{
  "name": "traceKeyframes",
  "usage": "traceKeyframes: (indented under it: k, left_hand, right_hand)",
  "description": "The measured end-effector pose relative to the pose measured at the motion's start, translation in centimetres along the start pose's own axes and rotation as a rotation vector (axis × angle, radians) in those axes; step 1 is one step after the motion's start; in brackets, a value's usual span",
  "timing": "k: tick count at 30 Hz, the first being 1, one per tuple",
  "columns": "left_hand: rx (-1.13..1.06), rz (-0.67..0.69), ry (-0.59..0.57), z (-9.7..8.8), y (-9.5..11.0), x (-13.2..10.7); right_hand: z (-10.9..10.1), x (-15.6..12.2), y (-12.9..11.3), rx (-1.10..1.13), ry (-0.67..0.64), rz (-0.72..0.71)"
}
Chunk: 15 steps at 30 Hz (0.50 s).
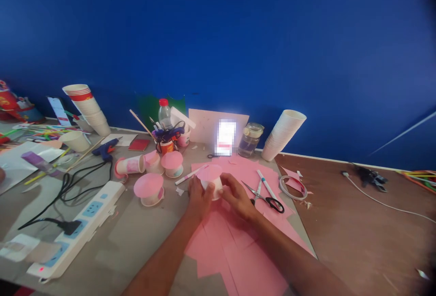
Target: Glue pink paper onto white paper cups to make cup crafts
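Between my two hands is a white paper cup (pixel 215 192) with a round pink paper disc (pixel 210 172) on its top. My left hand (pixel 200 198) wraps the cup's left side, its thumb on the front. On the right side, my right hand (pixel 235 195) grips the cup with thumb and fingers. Pink paper sheets (pixel 235 241) lie spread under both hands. Just right of my right hand rest open scissors (pixel 264 197) with black handles and a marker (pixel 267 184). Left of my hands stand several similar cups with pink discs, one at the front (pixel 149 188).
A white power strip (pixel 81 228) and a blue glue gun (pixel 105 147) with a black cord lie left. Leaning cup stacks (pixel 284 134) stand by the blue wall. A glass jar (pixel 251 139), a lit phone (pixel 225 137) and a tape roll (pixel 293 188) are nearby.
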<state>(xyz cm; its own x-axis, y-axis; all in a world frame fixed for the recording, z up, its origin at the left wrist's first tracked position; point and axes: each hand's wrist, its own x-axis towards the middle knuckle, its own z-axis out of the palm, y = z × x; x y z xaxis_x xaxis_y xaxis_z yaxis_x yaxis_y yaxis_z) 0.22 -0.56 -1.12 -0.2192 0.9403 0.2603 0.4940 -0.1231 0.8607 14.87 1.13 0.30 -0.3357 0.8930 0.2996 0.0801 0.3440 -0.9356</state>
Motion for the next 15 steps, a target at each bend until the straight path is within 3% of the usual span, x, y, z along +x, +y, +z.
traceKeyframes:
  k: [3, 8, 12, 15]
  left_hand:
    - [-0.039, -0.012, 0.014, 0.09, 0.25, -0.31]
    - [-0.075, 0.047, -0.07, -0.06, 0.53, -0.69]
    - [-0.157, 0.143, -0.136, -0.11, 0.75, -0.68]
    - [-0.234, 0.155, -0.055, 0.09, 0.58, -0.43]
  right_hand:
    - [-0.02, 0.01, -0.2, -0.081, -0.05, -0.006]
    - [-0.2, 0.09, -0.34, -0.065, -0.048, 0.019]
    - [-0.51, 0.27, -0.78, -0.018, 0.028, 0.082]
    - [-0.73, 0.42, -0.84, 0.117, 0.087, 0.083]
